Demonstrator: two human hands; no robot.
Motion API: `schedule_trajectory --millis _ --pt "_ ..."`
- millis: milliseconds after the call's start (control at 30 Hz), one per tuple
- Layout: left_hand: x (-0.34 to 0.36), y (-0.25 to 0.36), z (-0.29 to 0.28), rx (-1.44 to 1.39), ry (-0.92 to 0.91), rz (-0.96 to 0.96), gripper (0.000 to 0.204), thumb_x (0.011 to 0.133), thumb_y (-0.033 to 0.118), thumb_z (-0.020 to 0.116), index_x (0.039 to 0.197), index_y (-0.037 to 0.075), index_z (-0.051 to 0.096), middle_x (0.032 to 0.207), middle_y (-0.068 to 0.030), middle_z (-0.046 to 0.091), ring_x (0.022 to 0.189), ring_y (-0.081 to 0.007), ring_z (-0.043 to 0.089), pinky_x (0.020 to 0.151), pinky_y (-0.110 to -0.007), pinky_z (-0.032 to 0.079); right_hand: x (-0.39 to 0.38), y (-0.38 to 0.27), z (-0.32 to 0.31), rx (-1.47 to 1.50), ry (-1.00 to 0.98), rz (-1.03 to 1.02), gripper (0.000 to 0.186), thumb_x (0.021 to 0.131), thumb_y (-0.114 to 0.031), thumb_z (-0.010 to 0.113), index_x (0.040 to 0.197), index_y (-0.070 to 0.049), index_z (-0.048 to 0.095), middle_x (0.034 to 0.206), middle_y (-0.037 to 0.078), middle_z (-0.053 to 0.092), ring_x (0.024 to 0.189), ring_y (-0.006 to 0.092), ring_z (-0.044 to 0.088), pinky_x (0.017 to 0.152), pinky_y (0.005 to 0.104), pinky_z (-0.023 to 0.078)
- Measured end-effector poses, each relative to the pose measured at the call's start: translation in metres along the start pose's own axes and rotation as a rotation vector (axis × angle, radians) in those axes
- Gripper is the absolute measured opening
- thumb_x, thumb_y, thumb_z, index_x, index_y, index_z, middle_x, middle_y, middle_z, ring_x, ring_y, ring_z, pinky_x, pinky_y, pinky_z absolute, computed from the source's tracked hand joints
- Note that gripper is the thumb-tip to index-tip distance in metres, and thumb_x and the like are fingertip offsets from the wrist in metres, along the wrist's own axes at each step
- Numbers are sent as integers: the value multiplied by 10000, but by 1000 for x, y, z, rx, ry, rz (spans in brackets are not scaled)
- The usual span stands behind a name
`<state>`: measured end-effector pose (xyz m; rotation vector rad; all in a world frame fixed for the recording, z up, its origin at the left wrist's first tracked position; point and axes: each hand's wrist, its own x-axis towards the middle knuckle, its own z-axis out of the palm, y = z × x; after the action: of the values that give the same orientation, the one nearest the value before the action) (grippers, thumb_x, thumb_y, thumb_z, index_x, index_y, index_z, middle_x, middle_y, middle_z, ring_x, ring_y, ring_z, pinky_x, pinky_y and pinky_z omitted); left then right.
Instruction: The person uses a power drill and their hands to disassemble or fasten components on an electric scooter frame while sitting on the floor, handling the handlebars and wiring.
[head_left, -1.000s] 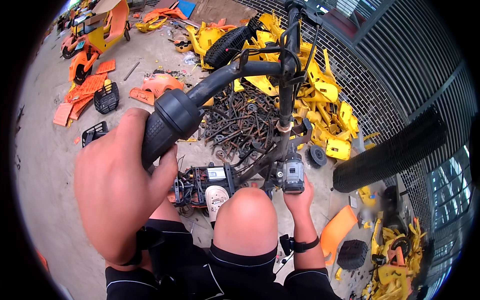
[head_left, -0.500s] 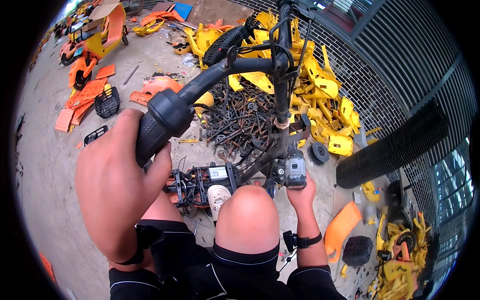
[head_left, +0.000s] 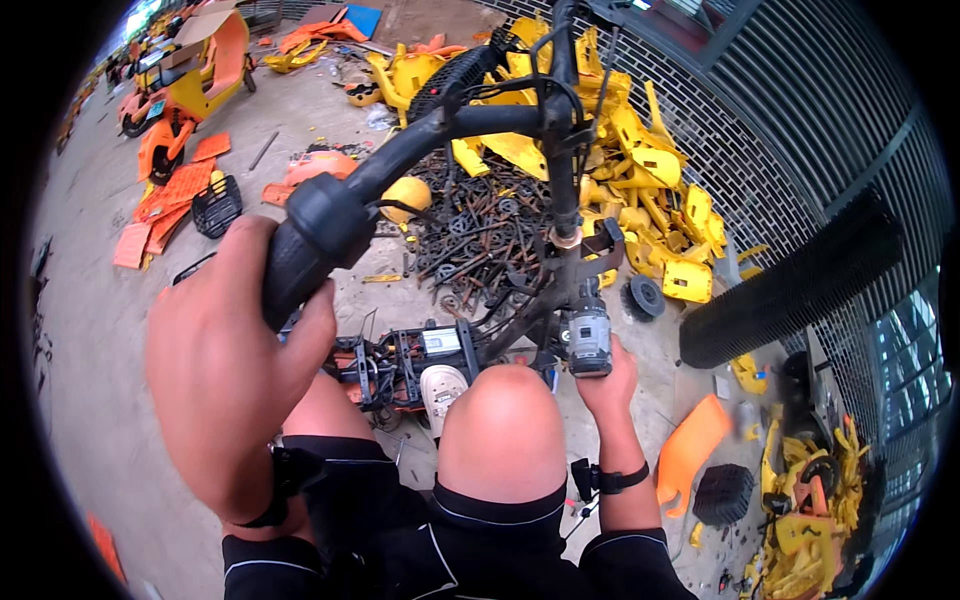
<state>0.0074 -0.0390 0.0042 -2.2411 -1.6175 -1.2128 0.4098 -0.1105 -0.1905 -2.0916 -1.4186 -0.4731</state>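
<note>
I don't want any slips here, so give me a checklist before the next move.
1. Left hand on the handlebar grip: ok, wrapped around it.
2. Right hand on the power tool: ok, holding it.
3. Tool tip seated on a fastener: cannot tell, contact is hidden.
4. Gloves worn: not ok, both hands are bare.
5. Floor free of loose parts: not ok, an orange panel and a heap of metal parts lie there.

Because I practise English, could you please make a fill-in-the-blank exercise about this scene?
1. The left hand holds the grip, whose colour is ____.
2. The hand on the drill is the ____ one.
3. The wall behind the yellow parts is made of ____.
4. The curved panel on the ground at right is coloured ____.
Missing words: black; right; brick; orange.
</note>
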Motion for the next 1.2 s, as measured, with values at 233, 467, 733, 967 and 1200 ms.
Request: schedule_trajectory --millis 233,467,733,967,1200 --pt "4 -1 -12 -57 -95 83 309 784 273 729 875 29 562 639 -144 632 590 -372 666 540 -469 541 -20 27 1 316 80 41 466 724 -35 723 1189 -30 692 1023 211 739 940 402 712 864 421 544" --pt "2 -6 -8 -64 -184 71 384 793 297 753 947 11 547 703 -138 652 606 -366 655 534 -461 514 -26 44 41 269 46 68 505 721 -58 754 1211 -1 644 1010 215 702 926 408 656 858 450 509" --pt "3 -7 -11 -47 -197 61 383 778 292 761 952 29 543 721 -136 653 629 -373 656 550 -465 515 -34 32 66 307 36 95 468 723 -93 800 1144 26 631 1021 202 691 928 391 646 892 448 497" --pt "4 -2 -13 -11 -174 60 336 762 266 760 916 47 557 719 -118 644 614 -354 649 545 -445 507 -36 30 79 375 -66 166 604 702 -86 804 1265 25 615 1095 224 680 1032 435 628 957 465 480" --pt "5 -3 -12 18 -162 67 338 743 262 770 907 48 566 692 -106 630 597 -337 646 536 -433 501 -33 17 72 384 -14 99 575 695 -104 819 1224 16 628 1074 224 677 1009 445 624 946 472 486"
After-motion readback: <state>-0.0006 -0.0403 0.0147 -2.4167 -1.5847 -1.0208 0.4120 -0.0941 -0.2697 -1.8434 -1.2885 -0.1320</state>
